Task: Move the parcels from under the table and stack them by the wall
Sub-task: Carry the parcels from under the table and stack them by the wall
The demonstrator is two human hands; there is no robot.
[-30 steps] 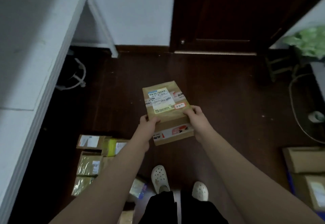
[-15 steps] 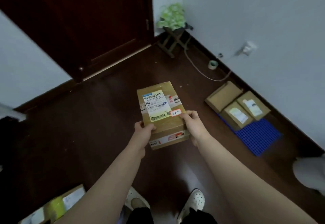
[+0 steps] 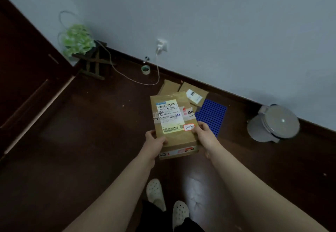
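I carry a brown cardboard parcel with a white shipping label and a small red-edged sticker in front of me, above the dark floor. My left hand grips its near left corner and my right hand grips its near right corner. Beyond it, several brown parcels lie on a blue perforated mat at the foot of the white wall. The held parcel hides part of them.
A grey pedal bin stands by the wall to the right. To the left are a roll of tape, a wall socket with a white cable, a small wooden stool with a green bag, and a dark door.
My view has swung right, from the table and door toward the wall. The parcels on the blue mat are now nearer and straight ahead. Both hands keep the same hold on the parcel.
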